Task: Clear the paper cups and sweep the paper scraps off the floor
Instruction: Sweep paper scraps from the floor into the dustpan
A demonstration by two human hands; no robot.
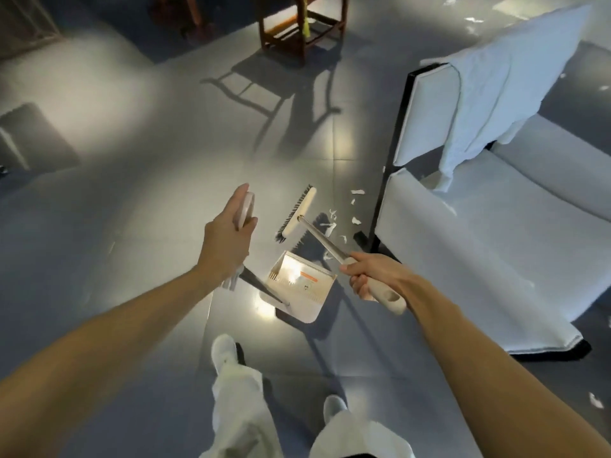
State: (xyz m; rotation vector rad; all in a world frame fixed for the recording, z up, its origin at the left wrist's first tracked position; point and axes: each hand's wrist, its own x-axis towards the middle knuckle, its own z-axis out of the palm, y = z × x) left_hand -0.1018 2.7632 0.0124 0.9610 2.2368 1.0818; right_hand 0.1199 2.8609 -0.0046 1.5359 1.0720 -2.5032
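1. Closest to the camera: two legs in white trousers (238, 391) and white shoes (224, 350) on the shiny grey tiled floor (132, 193).
2. The left hand (228, 236) is wrapped round the pale top grip of a long-handled dustpan (297, 285). The pan sits on the floor just ahead of the feet, with its mouth turned toward the broom.
3. The right hand (370, 276) is closed tight on the beige handle of the broom (297, 214). The brush head sits just past the pan and casts a separate shadow, so it looks lifted, but I can't be sure.
4. The paper scraps (330, 224) lie in a loose scatter on the floor right of the brush head, just beside the black frame leg of the sofa (463, 242). That leg hems them in on the right.
5. The sofa is white with a black frame and fills the right side. A white cloth (496, 94) hangs over its end.
6. More white bits lie on the floor beyond the sofa at the top right, and one by the lower right edge.
7. Farthest back there's a wooden chair (304, 24), well apart from everything.
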